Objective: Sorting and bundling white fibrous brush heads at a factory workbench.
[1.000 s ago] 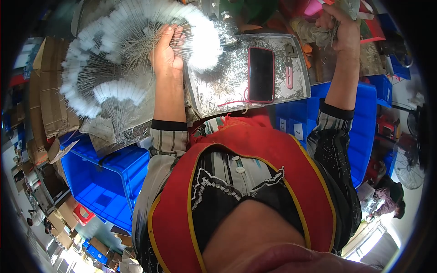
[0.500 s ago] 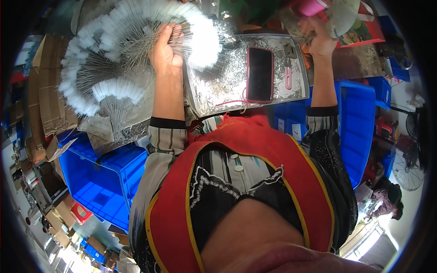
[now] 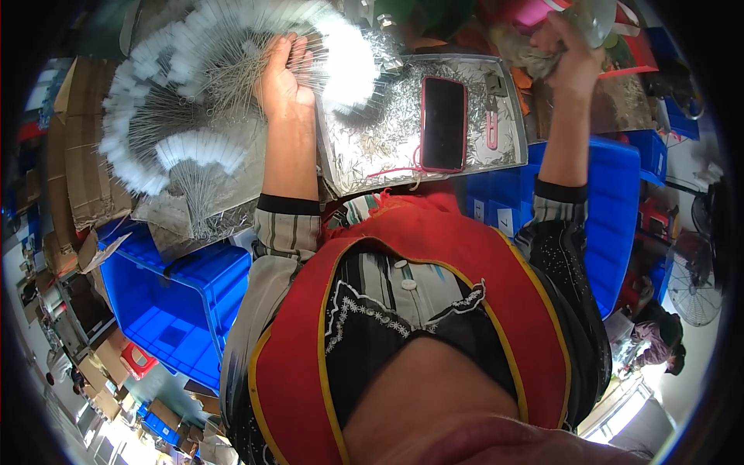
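Observation:
My left hand (image 3: 285, 85) is palm up at the upper left, its fingers curled round the thin wire stems of a bunch of white-bristled wire brushes (image 3: 341, 58). More of these brushes (image 3: 147, 70) fan out to its left, and a smaller bundle (image 3: 198, 159) lies closer to me. At the upper right is my right hand (image 3: 575, 66), blurred, with its fingers beside a pink object (image 3: 535, 11) and a clear plastic piece (image 3: 593, 23). Whether it holds anything is unclear. A greyish crumpled lump (image 3: 531, 54) shows just left of it.
Between my arms, a shallow tray (image 3: 508, 155) carries many small metal bits, a dark phone (image 3: 443, 124) with a pink edge and a pink clip-like tool (image 3: 491, 128). Blue bins (image 3: 174, 310) stand at both sides. Cardboard (image 3: 89, 147) rises at the left.
My right hand has moved right and slightly away from me, towards the clear plastic piece. The left hand stays at the brushes, nearly still.

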A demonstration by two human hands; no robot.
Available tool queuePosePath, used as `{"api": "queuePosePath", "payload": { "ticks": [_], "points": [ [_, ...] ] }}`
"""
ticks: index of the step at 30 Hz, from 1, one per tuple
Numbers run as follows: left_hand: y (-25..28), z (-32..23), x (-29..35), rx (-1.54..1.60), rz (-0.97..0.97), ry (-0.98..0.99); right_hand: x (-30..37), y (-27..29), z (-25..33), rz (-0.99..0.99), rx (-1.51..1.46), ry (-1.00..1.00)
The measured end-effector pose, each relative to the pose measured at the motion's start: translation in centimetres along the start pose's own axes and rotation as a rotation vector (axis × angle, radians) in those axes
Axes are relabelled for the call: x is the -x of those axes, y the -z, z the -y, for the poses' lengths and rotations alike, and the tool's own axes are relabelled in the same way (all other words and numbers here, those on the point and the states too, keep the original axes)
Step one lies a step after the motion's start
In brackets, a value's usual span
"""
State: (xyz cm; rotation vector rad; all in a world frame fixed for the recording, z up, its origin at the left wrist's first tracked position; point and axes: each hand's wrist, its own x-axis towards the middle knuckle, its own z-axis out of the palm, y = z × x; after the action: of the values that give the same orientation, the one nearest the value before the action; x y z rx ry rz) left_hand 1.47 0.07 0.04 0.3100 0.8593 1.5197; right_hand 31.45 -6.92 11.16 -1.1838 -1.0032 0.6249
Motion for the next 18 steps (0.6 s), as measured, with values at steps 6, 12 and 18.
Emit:
{"api": "queuePosePath", "payload": {
  "ticks": [6,12,18],
  "points": [
    [0.2,0.0,-0.1,0.069,0.007,0.013,0.6,1.0,-3.4,-0.044,-0.045,0.012],
    [0.8,0.1,0.0,0.092,-0.019,-0.018,-0.3,0.0,2.0,0.029,0.016,-0.128],
    [0.1,0.3,0.1,0.089,-0.017,-0.033,-0.7,0.6,2.0,0.003,-0.005,-0.184]
  ]
}}
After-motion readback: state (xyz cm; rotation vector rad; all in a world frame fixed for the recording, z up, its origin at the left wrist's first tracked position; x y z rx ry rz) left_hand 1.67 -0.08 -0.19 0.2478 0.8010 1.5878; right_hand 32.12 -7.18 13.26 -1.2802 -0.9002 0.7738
